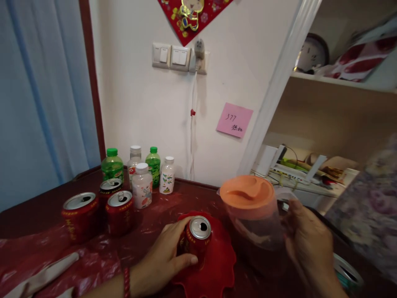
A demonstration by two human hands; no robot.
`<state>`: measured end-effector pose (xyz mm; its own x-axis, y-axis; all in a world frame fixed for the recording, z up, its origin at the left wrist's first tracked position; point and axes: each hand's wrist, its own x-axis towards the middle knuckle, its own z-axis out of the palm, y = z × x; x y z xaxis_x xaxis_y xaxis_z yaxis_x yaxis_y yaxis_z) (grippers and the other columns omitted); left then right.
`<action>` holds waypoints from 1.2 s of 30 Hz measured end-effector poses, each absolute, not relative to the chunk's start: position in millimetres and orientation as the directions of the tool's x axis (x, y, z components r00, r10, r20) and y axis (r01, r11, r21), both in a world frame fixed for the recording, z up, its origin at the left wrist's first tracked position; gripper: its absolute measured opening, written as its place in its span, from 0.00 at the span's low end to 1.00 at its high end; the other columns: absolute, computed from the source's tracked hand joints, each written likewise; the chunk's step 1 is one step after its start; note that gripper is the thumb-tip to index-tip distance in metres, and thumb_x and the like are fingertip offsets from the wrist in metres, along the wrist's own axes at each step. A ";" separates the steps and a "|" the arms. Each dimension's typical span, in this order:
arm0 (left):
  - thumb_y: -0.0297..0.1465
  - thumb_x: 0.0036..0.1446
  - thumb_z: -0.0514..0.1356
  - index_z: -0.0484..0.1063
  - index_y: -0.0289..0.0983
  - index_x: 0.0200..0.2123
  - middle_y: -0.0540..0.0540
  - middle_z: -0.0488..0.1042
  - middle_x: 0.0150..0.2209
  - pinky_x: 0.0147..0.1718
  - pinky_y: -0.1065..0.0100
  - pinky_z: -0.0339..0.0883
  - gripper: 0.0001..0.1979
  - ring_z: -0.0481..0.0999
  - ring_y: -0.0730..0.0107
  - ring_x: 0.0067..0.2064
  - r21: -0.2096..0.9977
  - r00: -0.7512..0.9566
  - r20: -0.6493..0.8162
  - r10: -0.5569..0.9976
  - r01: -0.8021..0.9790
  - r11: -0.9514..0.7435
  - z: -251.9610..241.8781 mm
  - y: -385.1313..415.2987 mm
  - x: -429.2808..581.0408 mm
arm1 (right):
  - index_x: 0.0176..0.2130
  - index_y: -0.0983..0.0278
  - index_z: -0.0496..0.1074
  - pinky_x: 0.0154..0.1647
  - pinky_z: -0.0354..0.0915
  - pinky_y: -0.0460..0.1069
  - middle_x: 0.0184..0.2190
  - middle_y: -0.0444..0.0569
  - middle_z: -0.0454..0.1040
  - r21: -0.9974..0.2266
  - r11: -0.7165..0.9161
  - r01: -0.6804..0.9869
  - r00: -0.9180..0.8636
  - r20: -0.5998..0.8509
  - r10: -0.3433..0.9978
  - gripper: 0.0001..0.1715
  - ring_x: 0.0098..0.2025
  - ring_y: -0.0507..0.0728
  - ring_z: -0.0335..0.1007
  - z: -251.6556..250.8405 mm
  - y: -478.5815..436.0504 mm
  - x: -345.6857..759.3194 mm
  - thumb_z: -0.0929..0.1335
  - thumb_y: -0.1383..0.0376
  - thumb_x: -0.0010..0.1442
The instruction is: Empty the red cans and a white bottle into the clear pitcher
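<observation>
My left hand (169, 252) is wrapped round a red drink can (198, 242) with an opened top. The can stands upright over a red scalloped tray (221, 256). In my right hand (307, 240) is the handle of a clear plastic pitcher (254, 225) with an orange lid (248, 192). The pitcher is just right of the tray; I cannot tell whether its base touches the table. Behind my right wrist, a green-sided can (347, 271) is partly hidden.
Opened red cans (81, 215) stand at the left. Several bottles, including a green-capped one (112, 165), are grouped near the wall. Red plastic film (99, 256) covers the front left of the table. A white cord (191, 140) hangs from the outlet. Shelves (341, 80) rise on the right.
</observation>
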<state>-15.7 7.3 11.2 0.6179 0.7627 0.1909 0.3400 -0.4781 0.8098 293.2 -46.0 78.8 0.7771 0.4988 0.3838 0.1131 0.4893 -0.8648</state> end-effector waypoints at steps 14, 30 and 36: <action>0.48 0.59 0.65 0.58 0.49 0.69 0.44 0.62 0.70 0.66 0.44 0.57 0.38 0.61 0.41 0.68 0.822 0.587 0.243 0.772 0.298 -0.485 2.5 12.8 -15.5 | 0.25 0.63 0.62 0.20 0.56 0.40 0.20 0.35 0.56 -0.775 0.625 -0.094 0.872 0.239 0.427 0.40 0.21 0.47 0.54 35.3 -15.2 299.9 0.80 0.37 0.41; 0.46 0.57 0.66 0.58 0.48 0.69 0.42 0.63 0.69 0.67 0.41 0.55 0.39 0.61 0.41 0.69 0.783 0.559 0.245 0.792 0.367 -0.501 -7.2 17.0 -17.3 | 0.36 0.62 0.72 0.27 0.64 0.50 0.29 0.47 0.70 -0.780 0.625 0.034 0.907 0.286 0.308 0.30 0.28 0.58 0.67 20.1 -11.2 319.2 0.72 0.39 0.55; 0.42 0.54 0.67 0.61 0.45 0.67 0.41 0.66 0.67 0.64 0.43 0.60 0.39 0.65 0.39 0.66 0.740 0.551 0.314 0.773 0.367 -0.563 -4.5 18.2 -14.0 | 0.45 0.62 0.71 0.45 0.62 0.48 0.45 0.46 0.72 -0.598 0.715 0.362 0.850 0.527 0.011 0.20 0.47 0.56 0.69 90.5 -42.7 303.2 0.70 0.50 0.62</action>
